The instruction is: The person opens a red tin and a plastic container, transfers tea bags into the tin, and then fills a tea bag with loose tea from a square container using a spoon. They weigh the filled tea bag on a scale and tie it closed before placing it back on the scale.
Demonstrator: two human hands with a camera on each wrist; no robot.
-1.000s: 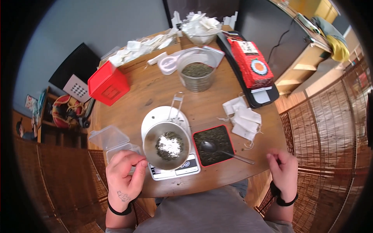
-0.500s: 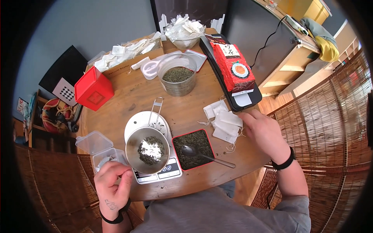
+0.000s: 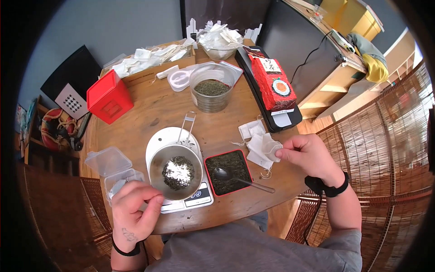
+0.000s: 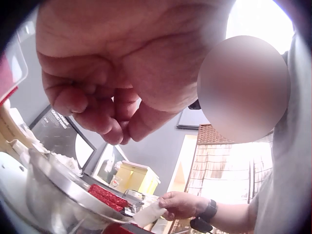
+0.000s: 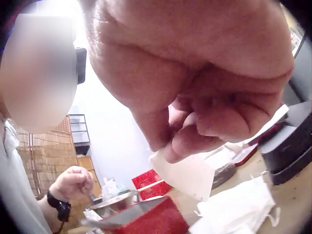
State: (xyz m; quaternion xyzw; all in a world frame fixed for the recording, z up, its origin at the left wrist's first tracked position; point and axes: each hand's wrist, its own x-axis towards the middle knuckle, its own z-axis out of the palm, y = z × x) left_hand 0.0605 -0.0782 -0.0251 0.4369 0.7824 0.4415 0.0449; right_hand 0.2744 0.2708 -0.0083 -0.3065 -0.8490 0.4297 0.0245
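Observation:
My right hand (image 3: 310,156) pinches a white tea bag (image 5: 187,178) between thumb and fingers, beside several more tea bags (image 3: 260,143) on the table. Loosely curled, my left hand (image 3: 136,208) hovers by the near-left rim of a steel pan (image 3: 158,179); thumb and fingertips meet in the left wrist view, with nothing visible between them. Dry tea leaves lie in the pan, which stands on a white kitchen scale (image 3: 163,136) with its wire handle pointing away. To its right, a spoon (image 3: 247,182) rests across a red-rimmed square tin (image 3: 226,158) of tea leaves.
A clear tub (image 3: 208,104) of tea stands mid-table. A red box (image 3: 108,97), an open plastic case (image 3: 108,163) and a carton (image 3: 158,70) of bags are on the left. At back right, a red tea pack (image 3: 274,86) lies on a black appliance (image 3: 290,120).
My right hand has moved from the table's right edge to the tea bags and now holds one by its edge. The left hand stays beside the pan.

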